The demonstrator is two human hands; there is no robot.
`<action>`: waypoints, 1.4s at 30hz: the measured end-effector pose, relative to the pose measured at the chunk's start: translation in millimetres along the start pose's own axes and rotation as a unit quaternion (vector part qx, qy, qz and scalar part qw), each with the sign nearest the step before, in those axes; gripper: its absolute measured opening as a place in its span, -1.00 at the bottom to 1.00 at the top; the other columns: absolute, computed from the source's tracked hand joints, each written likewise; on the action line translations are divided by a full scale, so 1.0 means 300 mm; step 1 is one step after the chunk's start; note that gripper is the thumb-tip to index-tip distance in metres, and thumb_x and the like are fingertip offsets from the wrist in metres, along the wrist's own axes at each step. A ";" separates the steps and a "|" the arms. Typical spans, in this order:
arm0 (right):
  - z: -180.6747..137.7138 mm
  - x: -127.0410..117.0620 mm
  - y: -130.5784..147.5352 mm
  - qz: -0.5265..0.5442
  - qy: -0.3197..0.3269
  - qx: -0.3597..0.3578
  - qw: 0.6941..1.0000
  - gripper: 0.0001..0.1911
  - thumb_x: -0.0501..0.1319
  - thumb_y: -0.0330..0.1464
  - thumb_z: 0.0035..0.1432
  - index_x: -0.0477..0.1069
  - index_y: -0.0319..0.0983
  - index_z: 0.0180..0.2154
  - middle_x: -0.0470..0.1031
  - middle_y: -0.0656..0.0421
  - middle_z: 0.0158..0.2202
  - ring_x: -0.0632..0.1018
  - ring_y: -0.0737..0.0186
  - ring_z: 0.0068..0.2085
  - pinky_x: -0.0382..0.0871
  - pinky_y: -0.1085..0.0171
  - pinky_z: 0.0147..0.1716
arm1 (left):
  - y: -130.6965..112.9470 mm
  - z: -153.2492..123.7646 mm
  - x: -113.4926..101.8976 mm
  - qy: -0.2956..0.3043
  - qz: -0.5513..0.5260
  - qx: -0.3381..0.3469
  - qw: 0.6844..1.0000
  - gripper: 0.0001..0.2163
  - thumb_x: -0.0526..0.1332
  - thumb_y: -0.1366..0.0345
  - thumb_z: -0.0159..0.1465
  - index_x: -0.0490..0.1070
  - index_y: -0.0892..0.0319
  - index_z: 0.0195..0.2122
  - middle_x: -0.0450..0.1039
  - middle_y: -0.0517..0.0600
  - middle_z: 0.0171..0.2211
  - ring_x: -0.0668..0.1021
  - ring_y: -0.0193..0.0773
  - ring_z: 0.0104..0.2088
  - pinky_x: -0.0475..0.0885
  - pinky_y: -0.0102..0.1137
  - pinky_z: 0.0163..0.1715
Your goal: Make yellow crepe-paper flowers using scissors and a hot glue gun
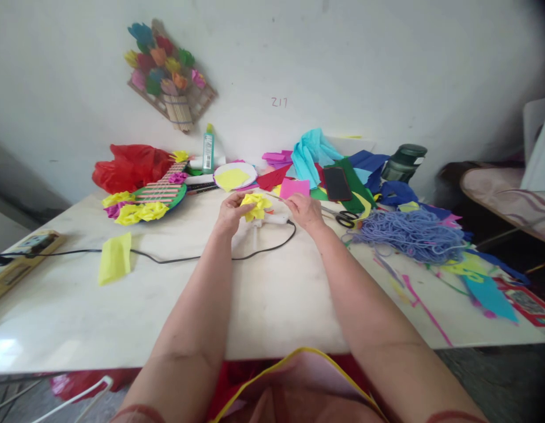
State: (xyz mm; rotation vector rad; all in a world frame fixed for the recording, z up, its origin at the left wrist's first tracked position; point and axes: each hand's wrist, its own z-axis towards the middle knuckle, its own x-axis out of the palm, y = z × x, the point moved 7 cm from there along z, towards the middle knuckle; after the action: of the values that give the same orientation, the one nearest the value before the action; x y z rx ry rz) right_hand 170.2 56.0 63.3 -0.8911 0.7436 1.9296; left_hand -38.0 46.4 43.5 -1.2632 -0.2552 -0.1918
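Observation:
My left hand (234, 212) is closed on a yellow crepe-paper flower (256, 205) above the middle of the table. To its right, my right hand (305, 210) is pinched around a thin stick (274, 195) that points toward the flower. Whether the stick touches the flower I cannot tell. Under and between my hands lies a white glue gun (276, 219), its black cable (254, 256) curving off to the left. A pink paper square (294, 188) is just behind my right hand, and black-handled scissors (346, 218) lie to its right.
At the left are a guitar-shaped craft piece (161, 194), a yellow paper piece (114, 258) and a power strip (23, 264). A green bottle (208, 150), a phone (337, 184) and a dark cup (403, 163) are at the back. Blue yarn (411, 235) is heaped at right.

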 end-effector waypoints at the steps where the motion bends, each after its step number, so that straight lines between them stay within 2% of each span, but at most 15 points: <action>1: -0.006 0.005 -0.016 -0.009 0.007 0.023 1.000 -0.64 0.03 -0.22 0.36 0.55 -0.22 -0.23 0.61 0.03 -0.22 0.54 0.13 -0.22 0.15 0.26 -0.39 | 0.001 0.001 -0.002 -0.002 0.001 -0.001 1.000 -0.53 0.53 0.27 -0.27 0.56 0.20 -0.27 0.57 -0.03 -0.44 0.58 -0.24 -0.44 0.48 -0.37 -0.41; 5: -0.031 0.027 -0.076 -0.046 0.025 0.091 0.995 -0.65 0.03 -0.25 0.34 0.57 -0.21 -0.24 0.61 0.02 -0.25 0.55 0.12 -0.27 0.17 0.24 -0.42 | 0.006 0.003 -0.006 -0.008 -0.004 0.003 1.000 -0.51 0.52 0.27 -0.25 0.55 0.20 -0.23 0.58 -0.02 -0.41 0.59 -0.22 -0.42 0.49 -0.37 -0.44; 11: -0.051 0.074 -0.123 -0.076 0.072 0.125 0.987 -0.74 0.15 -0.30 0.25 0.61 -0.18 -0.34 0.60 -0.05 -0.26 0.56 0.05 -0.23 0.29 0.19 -0.38 | 0.006 -0.001 -0.004 -0.017 -0.031 0.001 0.999 -0.53 0.52 0.30 -0.25 0.54 0.20 -0.25 0.58 -0.01 -0.41 0.61 -0.17 -0.40 0.50 -0.38 -0.48; 13: -0.051 0.069 -0.120 -0.071 0.058 0.126 0.988 -0.75 0.15 -0.31 0.24 0.62 -0.18 -0.30 0.60 -0.06 -0.22 0.55 0.03 -0.19 0.33 0.18 -0.34 | 0.004 -0.002 -0.003 -0.018 -0.035 -0.001 0.999 -0.53 0.51 0.30 -0.26 0.54 0.21 -0.25 0.59 0.00 -0.39 0.62 -0.16 -0.39 0.50 -0.38 -0.47; 16: -0.044 0.041 -0.077 -0.049 0.013 0.092 0.994 -0.70 0.11 -0.28 0.27 0.59 -0.18 -0.12 0.58 -0.04 -0.14 0.52 0.03 -0.11 0.35 0.16 -0.22 | 0.005 -0.003 -0.004 -0.023 -0.037 -0.003 0.999 -0.53 0.51 0.31 -0.26 0.54 0.21 -0.25 0.59 0.01 -0.37 0.62 -0.15 -0.37 0.50 -0.37 -0.47; 18: -0.038 0.032 -0.029 -0.033 0.018 0.055 0.998 -0.63 0.07 -0.27 0.30 0.54 -0.22 -0.01 0.57 -0.04 -0.11 0.51 0.01 -0.07 0.34 0.13 -0.12 | 0.007 -0.002 -0.008 -0.027 -0.036 -0.001 0.999 -0.52 0.51 0.30 -0.27 0.53 0.20 -0.26 0.59 0.01 -0.37 0.62 -0.14 -0.38 0.50 -0.36 -0.48; 22: -0.038 0.048 0.073 -0.021 0.100 -0.008 0.995 -0.54 0.11 -0.37 0.21 0.43 -0.23 0.13 0.55 -0.03 -0.02 0.48 -0.02 0.00 0.29 0.09 -0.01 | 0.016 0.009 -0.027 -0.042 -0.037 0.010 0.998 -0.51 0.52 0.28 -0.27 0.52 0.19 -0.25 0.59 0.01 -0.36 0.61 -0.15 -0.36 0.51 -0.33 -0.42; 26: -0.051 0.078 0.143 -0.030 0.172 -0.026 0.984 -0.46 0.15 -0.34 0.17 0.35 -0.22 0.20 0.51 -0.06 0.04 0.45 -0.05 0.06 0.26 0.07 0.05 | 0.023 0.023 -0.058 -0.073 -0.037 0.037 0.996 -0.52 0.52 0.28 -0.28 0.53 0.18 -0.26 0.58 -0.02 -0.36 0.60 -0.20 -0.33 0.49 -0.36 -0.32; 30: -0.057 0.105 0.181 -0.043 0.195 0.002 0.980 -0.44 0.13 -0.40 0.13 0.31 -0.25 0.19 0.48 -0.06 0.04 0.44 -0.02 0.06 0.26 0.09 0.06 | 0.033 0.032 -0.074 -0.092 -0.042 0.053 0.994 -0.53 0.52 0.26 -0.28 0.55 0.17 -0.27 0.58 -0.03 -0.36 0.60 -0.22 -0.34 0.47 -0.38 -0.32; 35: -0.057 0.117 0.200 -0.057 0.192 0.036 0.979 -0.54 0.11 -0.43 0.12 0.39 -0.28 0.08 0.49 -0.08 0.00 0.43 -0.01 0.06 0.28 0.11 0.04 | 0.048 0.041 -0.093 -0.108 -0.052 0.054 0.991 -0.52 0.52 0.27 -0.29 0.55 0.17 -0.27 0.59 -0.01 -0.33 0.61 -0.18 -0.32 0.48 -0.34 -0.29; 39: -0.057 0.088 0.171 -0.055 0.163 0.075 0.982 -0.61 0.13 -0.37 0.14 0.44 -0.24 0.02 0.53 -0.08 -0.06 0.48 -0.01 0.03 0.34 0.11 -0.02 | 0.057 0.044 -0.111 -0.131 -0.061 0.055 0.988 -0.52 0.53 0.27 -0.29 0.55 0.17 -0.27 0.60 0.00 -0.33 0.61 -0.18 -0.31 0.48 -0.34 -0.28; 42: -0.060 0.058 0.115 -0.023 0.132 0.145 0.980 -0.65 0.13 -0.29 0.18 0.48 -0.13 -0.01 0.59 0.01 -0.11 0.55 0.00 -0.04 0.38 0.12 -0.09 | 0.059 0.043 -0.113 -0.137 -0.060 0.057 0.987 -0.53 0.53 0.27 -0.30 0.54 0.16 -0.29 0.60 -0.02 -0.33 0.61 -0.21 -0.33 0.48 -0.37 -0.30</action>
State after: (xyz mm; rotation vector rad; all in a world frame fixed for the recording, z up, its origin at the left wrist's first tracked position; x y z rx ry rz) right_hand 138.7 34.5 44.4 -0.9798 1.1197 1.6255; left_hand -66.6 63.9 21.1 -1.1597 -0.5715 -0.1045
